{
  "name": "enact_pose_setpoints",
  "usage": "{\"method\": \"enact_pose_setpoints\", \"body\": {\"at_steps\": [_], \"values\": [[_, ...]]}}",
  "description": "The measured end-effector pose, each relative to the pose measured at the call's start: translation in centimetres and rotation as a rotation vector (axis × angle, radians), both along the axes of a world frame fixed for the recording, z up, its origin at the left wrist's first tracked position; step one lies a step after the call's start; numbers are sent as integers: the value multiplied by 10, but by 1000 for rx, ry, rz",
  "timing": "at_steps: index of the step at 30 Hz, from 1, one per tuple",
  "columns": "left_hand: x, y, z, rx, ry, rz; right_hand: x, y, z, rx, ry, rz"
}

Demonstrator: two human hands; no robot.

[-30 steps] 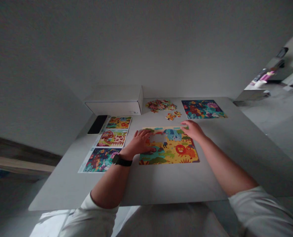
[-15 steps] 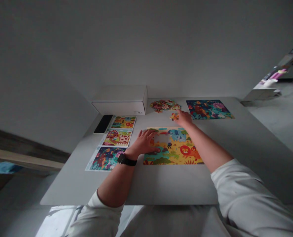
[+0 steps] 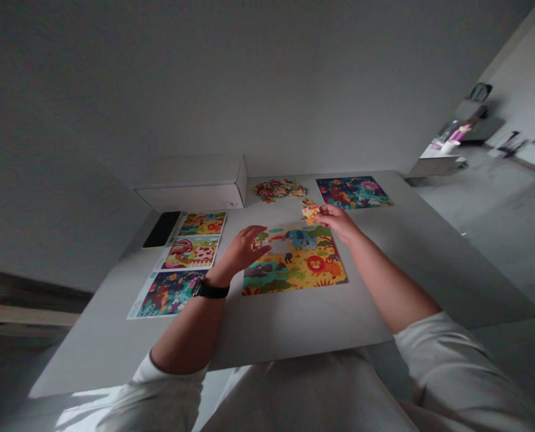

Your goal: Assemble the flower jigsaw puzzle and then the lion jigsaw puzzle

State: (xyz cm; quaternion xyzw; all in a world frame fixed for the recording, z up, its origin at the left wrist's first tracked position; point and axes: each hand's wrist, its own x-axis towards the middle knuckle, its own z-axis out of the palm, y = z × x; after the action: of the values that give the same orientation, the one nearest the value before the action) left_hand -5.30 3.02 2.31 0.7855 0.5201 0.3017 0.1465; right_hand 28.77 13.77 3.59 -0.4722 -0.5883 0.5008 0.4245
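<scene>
Between the thumb and fingers of my right hand (image 3: 339,223) is a yellow-orange puzzle piece (image 3: 311,212), held just beyond the far edge of the animal puzzle (image 3: 294,264). Other loose pieces seem to lie under and behind it, partly hidden. My left hand (image 3: 242,249), with a black watch on its wrist, hovers at the puzzle's left side, thumb and fingers apart, holding nothing. A grey gap shows in the puzzle's upper left part, beside the elephant. The lions are at its right and a hippo is at its lower left.
A heap of puzzle pieces (image 3: 278,189) lies near the wall. Right of it is a dark, colourful puzzle (image 3: 353,192). A white box (image 3: 190,183) stands at the back left. A black phone (image 3: 161,229) and a sheet with three pictures (image 3: 190,252) lie at the left.
My right hand has picked up the puzzle piece and drawn it slightly nearer. My left hand has lifted off the puzzle's left part, uncovering the hippo. The view has turned to the right.
</scene>
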Motion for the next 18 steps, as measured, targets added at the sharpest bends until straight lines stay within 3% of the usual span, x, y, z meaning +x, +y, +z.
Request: {"method": "enact_pose_setpoints", "body": {"at_steps": [3, 6, 12, 18], "values": [[16, 8, 17, -7, -225, 19, 4, -21, 13, -79, 127, 19], [35, 12, 23, -97, -442, 25, -10, -36, 20, -117, 198, 25], [58, 0, 1, -284, -910, 147, -59, -68, 2, -186, 243, 88], [59, -8, -7, -366, -1009, 120, -76, -84, -23, -139, 192, 107]]}}
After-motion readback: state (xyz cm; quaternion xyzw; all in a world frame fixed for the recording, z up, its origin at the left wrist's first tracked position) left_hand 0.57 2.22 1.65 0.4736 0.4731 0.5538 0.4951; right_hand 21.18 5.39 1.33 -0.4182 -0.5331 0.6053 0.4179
